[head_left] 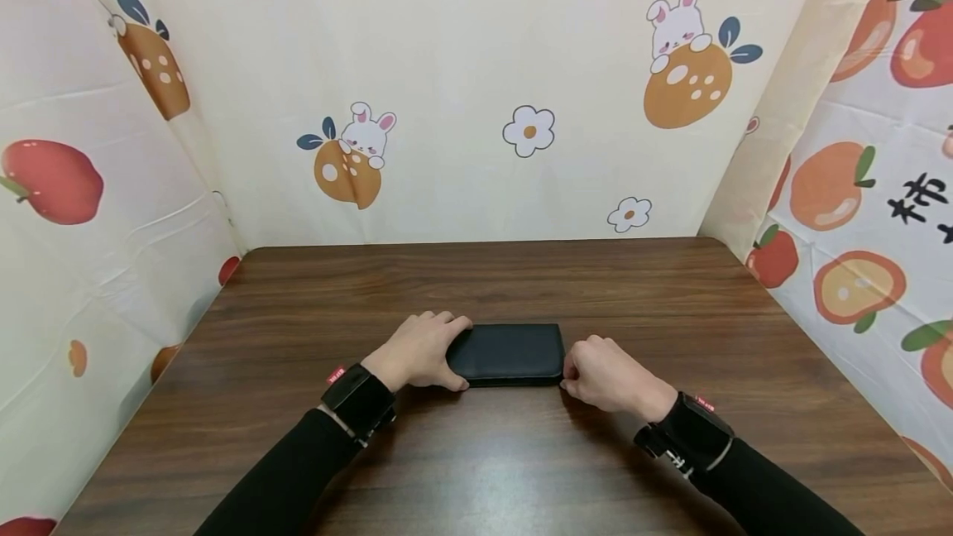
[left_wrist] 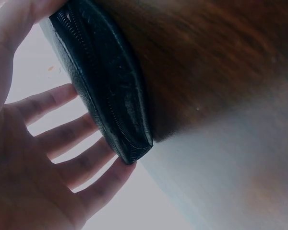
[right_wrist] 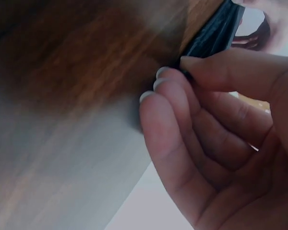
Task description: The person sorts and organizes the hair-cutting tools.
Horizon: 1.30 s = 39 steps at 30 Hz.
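A black zip wallet [head_left: 510,355] lies flat on the wooden table, its long side across. My left hand [head_left: 424,351] holds its left end, thumb at the near edge and fingers at the far edge. The left wrist view shows the wallet's zipper side [left_wrist: 103,79], with fingertips touching its edge. At the wallet's near right corner, my right hand [head_left: 606,375] has its fingers curled. In the right wrist view, thumb and forefinger pinch a small dark tab at the wallet's end [right_wrist: 211,36]; the fingers mostly hide it.
The brown wood-grain table [head_left: 357,288] extends around both hands. Pale cloth with fruit and rabbit prints [head_left: 462,48] hangs behind it and along both sides. Black bands are strapped round both wrists.
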Each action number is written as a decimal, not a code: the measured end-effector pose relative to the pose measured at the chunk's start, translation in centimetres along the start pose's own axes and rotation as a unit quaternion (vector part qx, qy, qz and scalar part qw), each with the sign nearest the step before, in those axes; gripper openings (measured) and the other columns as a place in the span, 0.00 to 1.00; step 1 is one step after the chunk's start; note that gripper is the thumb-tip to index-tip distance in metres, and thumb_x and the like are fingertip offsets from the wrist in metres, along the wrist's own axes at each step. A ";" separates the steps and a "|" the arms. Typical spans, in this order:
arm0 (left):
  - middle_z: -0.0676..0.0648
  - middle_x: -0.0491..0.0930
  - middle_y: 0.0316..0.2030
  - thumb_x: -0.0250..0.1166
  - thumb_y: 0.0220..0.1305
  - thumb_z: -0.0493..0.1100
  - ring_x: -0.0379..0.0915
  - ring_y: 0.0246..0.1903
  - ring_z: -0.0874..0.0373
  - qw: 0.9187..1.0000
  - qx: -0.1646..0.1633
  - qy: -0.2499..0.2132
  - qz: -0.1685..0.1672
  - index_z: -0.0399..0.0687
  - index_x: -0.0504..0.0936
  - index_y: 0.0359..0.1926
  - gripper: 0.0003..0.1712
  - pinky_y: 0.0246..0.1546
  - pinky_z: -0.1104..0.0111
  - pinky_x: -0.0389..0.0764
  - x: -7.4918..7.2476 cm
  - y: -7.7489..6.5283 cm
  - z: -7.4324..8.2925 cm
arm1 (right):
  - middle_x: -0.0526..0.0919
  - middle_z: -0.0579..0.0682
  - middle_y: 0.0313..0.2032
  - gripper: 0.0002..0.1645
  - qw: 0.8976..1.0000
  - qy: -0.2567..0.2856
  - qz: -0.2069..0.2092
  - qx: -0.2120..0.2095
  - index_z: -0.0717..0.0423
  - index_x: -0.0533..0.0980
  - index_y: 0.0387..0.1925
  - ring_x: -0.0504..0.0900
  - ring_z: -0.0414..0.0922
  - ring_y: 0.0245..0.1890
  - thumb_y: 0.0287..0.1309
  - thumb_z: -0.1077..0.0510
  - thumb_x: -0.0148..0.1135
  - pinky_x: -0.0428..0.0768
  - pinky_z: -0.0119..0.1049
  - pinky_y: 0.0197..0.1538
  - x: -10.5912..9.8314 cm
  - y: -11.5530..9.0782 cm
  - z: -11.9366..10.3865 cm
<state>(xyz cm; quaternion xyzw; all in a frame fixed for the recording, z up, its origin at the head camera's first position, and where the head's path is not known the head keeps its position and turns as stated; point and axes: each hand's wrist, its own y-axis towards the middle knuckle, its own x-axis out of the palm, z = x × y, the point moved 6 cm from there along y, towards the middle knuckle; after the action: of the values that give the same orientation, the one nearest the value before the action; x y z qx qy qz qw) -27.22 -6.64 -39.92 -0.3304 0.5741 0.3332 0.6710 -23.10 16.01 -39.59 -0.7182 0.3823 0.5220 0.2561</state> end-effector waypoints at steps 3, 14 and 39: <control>0.48 0.73 0.57 0.71 0.41 0.68 0.69 0.52 0.49 1.000 0.000 0.001 -0.001 0.56 0.68 0.65 0.50 0.52 0.53 0.69 -0.1 -0.1 0.0 | 0.66 0.34 0.10 0.16 1.000 -0.003 0.004 0.004 0.43 0.77 0.14 0.61 0.32 0.11 0.53 0.62 0.65 0.62 0.28 0.20 0.0 -0.1 -0.5; 0.47 0.72 0.58 0.70 0.42 0.69 0.68 0.54 0.48 1.000 0.001 0.007 -0.005 0.56 0.67 0.65 0.50 0.53 0.52 0.69 0.0 0.0 0.1 | 0.53 0.34 0.08 0.23 1.000 -0.012 0.010 -0.009 0.43 0.69 0.08 0.53 0.32 0.10 0.51 0.63 0.64 0.53 0.28 0.18 0.8 0.5 -2.7; 0.46 0.72 0.58 0.70 0.43 0.69 0.69 0.52 0.48 1.000 0.011 0.017 -0.004 0.55 0.67 0.66 0.50 0.51 0.54 0.71 0.1 0.0 0.1 | 0.48 0.38 0.10 0.28 0.999 -0.016 0.012 -0.040 0.42 0.59 0.08 0.47 0.34 0.11 0.53 0.64 0.62 0.47 0.31 0.19 1.6 2.0 -5.2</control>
<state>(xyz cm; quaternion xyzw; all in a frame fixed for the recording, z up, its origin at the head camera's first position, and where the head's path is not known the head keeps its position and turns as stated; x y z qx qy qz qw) -27.15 -6.59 -39.97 -0.3309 0.5878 0.3184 0.6661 -21.59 10.43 -39.36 -0.7148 0.3659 0.5512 0.2266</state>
